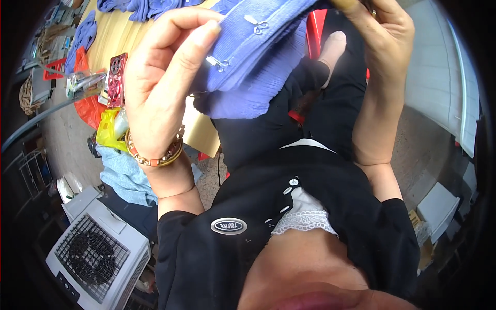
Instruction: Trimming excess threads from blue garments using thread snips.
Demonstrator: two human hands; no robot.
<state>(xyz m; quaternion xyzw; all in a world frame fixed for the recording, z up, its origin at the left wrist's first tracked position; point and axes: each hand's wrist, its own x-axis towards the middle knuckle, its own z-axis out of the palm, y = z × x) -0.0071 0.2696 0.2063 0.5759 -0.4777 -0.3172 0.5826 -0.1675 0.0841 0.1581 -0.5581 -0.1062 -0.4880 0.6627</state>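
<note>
A blue ribbed cloth garment (253, 57) is stretched between my two hands above my lap. Small silvery wire fasteners, like hooks, sit on its band, one fastener (257, 24) near the top and another fastener (217, 63) close to my left fingers. My left hand (163, 77) pinches the band's left edge between thumb and fingers. At the upper right, my right hand (380, 31) grips the other end of the garment; its fingertips are partly cut off by the picture's top edge. The garment's lower part hangs in loose folds.
More blue pieces (150, 8) lie on the yellowish table (116, 31). Left of my wrist are a red patterned phone (117, 80), an orange-red bag (88, 111) and a yellow bag (107, 132). A white air cooler (98, 248) stands lower left, a white box (438, 206) lower right.
</note>
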